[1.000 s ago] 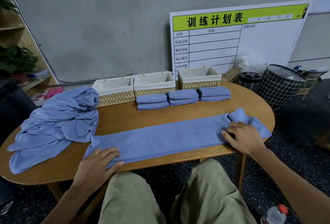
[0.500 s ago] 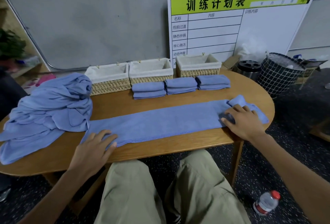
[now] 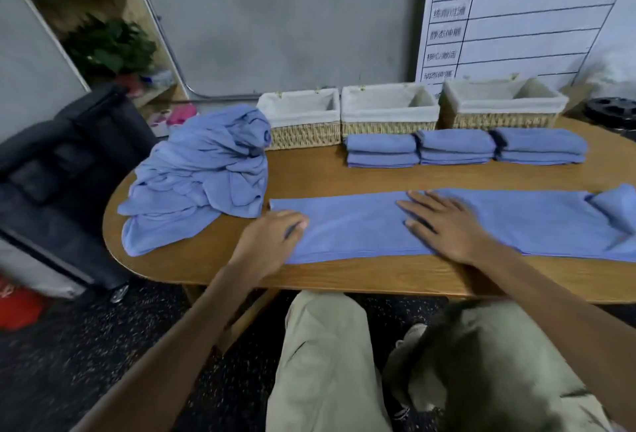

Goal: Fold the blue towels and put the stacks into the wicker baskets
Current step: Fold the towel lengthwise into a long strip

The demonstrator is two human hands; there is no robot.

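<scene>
One head-worn camera looks forward and down from the table's near edge, close over it, perhaps angled left.

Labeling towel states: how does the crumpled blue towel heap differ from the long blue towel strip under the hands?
The crumpled blue towel heap is bunched and tall; the long blue towel strip lies flat. The heap is untouched, while the left hand and right hand rest on the strip. The heap sits at the table's left end; the strip runs along the front edge. Both are the same blue cloth.

Oval wood table — long towel strip, towel heap, 3 folded stacks, 3 wicker baskets at back.
</scene>
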